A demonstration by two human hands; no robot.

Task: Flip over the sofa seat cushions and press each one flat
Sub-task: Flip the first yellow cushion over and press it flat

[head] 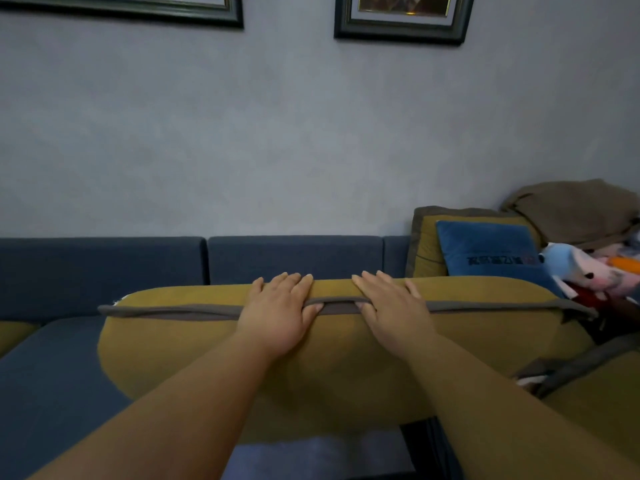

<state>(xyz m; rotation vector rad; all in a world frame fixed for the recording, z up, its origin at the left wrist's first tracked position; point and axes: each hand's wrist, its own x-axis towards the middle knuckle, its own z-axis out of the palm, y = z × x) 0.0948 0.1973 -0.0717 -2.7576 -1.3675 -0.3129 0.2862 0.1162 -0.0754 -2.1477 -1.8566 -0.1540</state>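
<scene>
Grey-blue wall (311, 133) with two framed pictures (403, 19) at the top; below it is the blue sofa backrest (104, 268). The bare blue seat base (52, 368) is exposed at near left. The mustard seat cushion (346, 358) is raised on edge across the middle of the sofa, broad face toward me, grey seam band (166, 311) running left to right near its crest. My left hand (277, 313) and right hand (391, 310) sit side by side at the centre of that top edge. On both, the fingers lie over the crest toward the far side and the thumbs look tucked under the seam band, which bulges up between them. I read this as a grasp on the cushion edge, not a flat press. Far right: blue throw pillow (485, 251), plush toy (585, 271), brown blanket (575, 209). Another mustard cushion (595, 393) lies near right. Judgement: mid-flip on this cushion, and pressing not yet begun. The next move calls for tipping the crest over toward the backrest so the facing side lands down. Then square it on the base, let go, and push with flat palms. Risk: the right end may snag the pile at far right.
</scene>
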